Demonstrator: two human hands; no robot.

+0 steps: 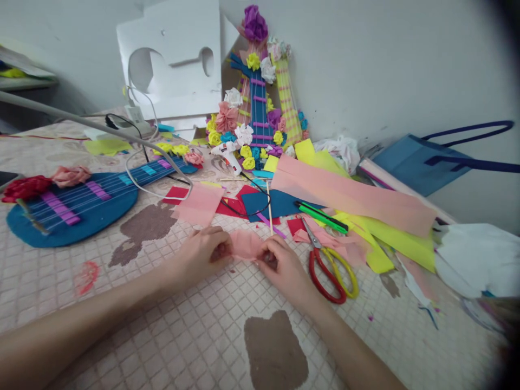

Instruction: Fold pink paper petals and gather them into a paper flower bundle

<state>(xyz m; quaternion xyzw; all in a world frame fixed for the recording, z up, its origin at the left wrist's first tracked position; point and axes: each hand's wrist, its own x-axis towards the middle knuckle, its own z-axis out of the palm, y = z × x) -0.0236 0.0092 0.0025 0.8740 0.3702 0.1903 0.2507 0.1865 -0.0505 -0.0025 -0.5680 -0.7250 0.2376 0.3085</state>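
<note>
Between my two hands is a small piece of pink crepe paper (246, 245), its far edge rounded. My left hand (207, 248) pinches its left side with curled fingers. At its right side, my right hand (280, 260) grips the paper between thumb and fingers. A thin wooden stick (269, 208) stands out just beyond my right fingertips; whether they touch it I cannot tell. Scissors (330, 270) with one red and one yellow handle lie right of my right hand. Flat pink paper squares (199, 203) rest beyond my left hand.
A blue guitar-shaped craft (109, 197) with paper flowers lies left, a white cable (81, 115) arching over it. Behind are a glue gun (228, 157) and flowered guitar crafts (260, 108). A green cutter (323, 216), a long pink strip (349, 192) and yellow paper (402, 241) lie right.
</note>
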